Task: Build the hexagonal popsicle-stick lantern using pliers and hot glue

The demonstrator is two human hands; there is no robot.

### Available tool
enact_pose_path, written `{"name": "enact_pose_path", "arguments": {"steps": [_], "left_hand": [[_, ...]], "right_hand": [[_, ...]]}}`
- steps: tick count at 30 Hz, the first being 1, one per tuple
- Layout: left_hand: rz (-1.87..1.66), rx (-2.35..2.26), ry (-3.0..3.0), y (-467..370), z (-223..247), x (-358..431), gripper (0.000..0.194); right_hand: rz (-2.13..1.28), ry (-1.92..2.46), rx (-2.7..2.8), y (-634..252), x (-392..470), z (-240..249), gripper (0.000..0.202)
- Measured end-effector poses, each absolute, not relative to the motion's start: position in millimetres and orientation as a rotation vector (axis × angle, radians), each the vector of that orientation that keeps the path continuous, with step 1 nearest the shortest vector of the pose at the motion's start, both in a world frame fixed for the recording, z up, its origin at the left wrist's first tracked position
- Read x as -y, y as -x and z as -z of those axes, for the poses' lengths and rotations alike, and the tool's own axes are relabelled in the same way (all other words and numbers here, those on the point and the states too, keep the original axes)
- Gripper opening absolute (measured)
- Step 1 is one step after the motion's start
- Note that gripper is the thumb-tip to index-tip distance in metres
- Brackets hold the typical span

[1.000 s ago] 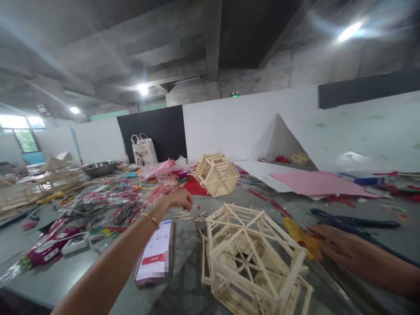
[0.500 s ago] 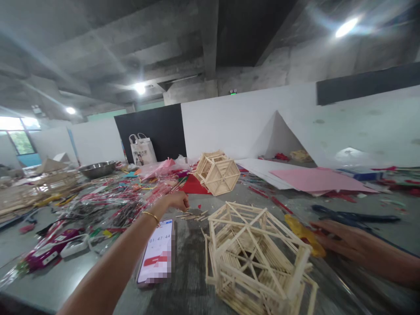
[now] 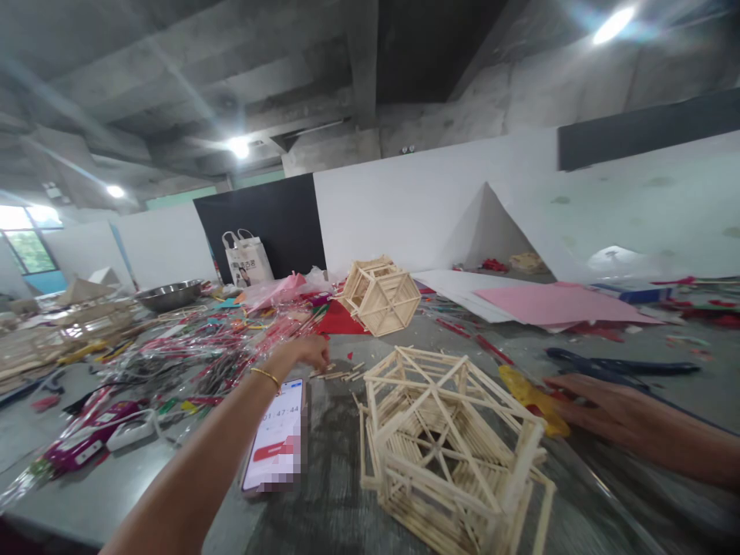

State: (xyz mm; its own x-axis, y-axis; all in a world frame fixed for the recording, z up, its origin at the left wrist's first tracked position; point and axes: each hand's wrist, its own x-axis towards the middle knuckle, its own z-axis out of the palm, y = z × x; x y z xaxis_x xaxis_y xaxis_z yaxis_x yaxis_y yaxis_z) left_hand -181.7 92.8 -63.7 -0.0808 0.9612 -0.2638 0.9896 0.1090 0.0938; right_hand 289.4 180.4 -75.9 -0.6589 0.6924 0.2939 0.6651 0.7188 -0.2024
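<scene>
My left hand point(image 3: 313, 351) reaches over the table with its fingers curled down beside a loose pile of short wooden sticks point(image 3: 347, 375). Whatever its fingertips pinch is too small to tell. On the right, my right hand point(image 3: 595, 405) is wrapped round a yellow glue gun point(image 3: 529, 397), with a clear glue stick trailing behind it. Between my arms stands a six-sided frame of wooden sticks point(image 3: 445, 455), open at the sides, with crossed bars on top. A smaller six-sided stick frame point(image 3: 385, 299) lies on its side farther back.
A phone point(image 3: 276, 439) showing a timer lies under my left forearm. Plastic-wrapped craft supplies point(image 3: 225, 362) cover the left, with a metal bowl point(image 3: 169, 295) behind. Dark-handled pliers point(image 3: 624, 366) rest near my right hand. Pink paper point(image 3: 560, 304) and a white bag point(image 3: 247, 260) are at the back.
The view has shifted slightly, moving everything a little up. My left hand is slightly closer to the loose sticks; my right hand stays at the glue gun.
</scene>
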Motion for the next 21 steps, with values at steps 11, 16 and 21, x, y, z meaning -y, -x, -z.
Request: {"name": "enact_pose_path", "arguments": {"steps": [11, 16, 21], "left_hand": [[0.094, -2.184, -2.098, 168.0, 52.1, -81.4, 0.006], [0.084, -2.064, -2.146, 162.0, 44.7, -79.9, 0.007], [0.146, -2.047, -2.123, 150.2, 54.1, -88.0, 0.011]], "right_hand": [[-0.174, 1.064, 2.655, -294.5, -187.8, 82.0, 0.055], [-0.150, 1.097, 2.664, -298.8, -196.1, 90.7, 0.059], [-0.174, 1.095, 2.687, -301.2, -200.9, 92.7, 0.061]]}}
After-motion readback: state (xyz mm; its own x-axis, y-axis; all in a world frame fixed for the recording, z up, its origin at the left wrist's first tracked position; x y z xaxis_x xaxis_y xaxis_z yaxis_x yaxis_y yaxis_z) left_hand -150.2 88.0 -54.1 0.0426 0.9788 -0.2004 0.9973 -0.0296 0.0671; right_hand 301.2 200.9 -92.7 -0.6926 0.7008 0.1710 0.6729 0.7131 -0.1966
